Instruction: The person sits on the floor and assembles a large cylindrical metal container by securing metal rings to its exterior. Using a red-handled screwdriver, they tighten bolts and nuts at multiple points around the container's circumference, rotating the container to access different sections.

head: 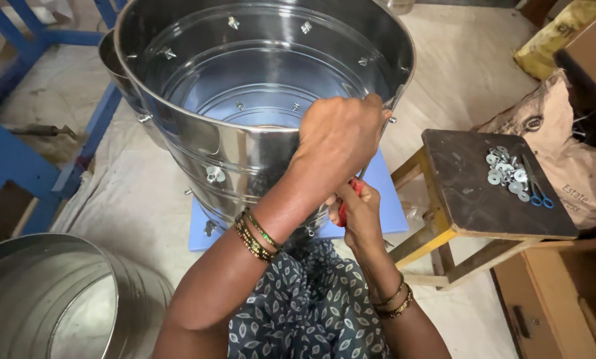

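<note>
Two hands: left hand (341,136) fingers over steel drum (245,86) rim.

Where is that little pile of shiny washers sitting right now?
In the head view, the washers lie on the right, on the dark top of a small wooden stool, beside blue-handled scissors and right of the big steel drum.

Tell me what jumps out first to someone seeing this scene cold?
A big shiny steel drum fills the top centre. The left hand grips its near rim while the right hand holds a red-handled tool just below. To the right, washers lie piled on a dark wooden stool.
</note>
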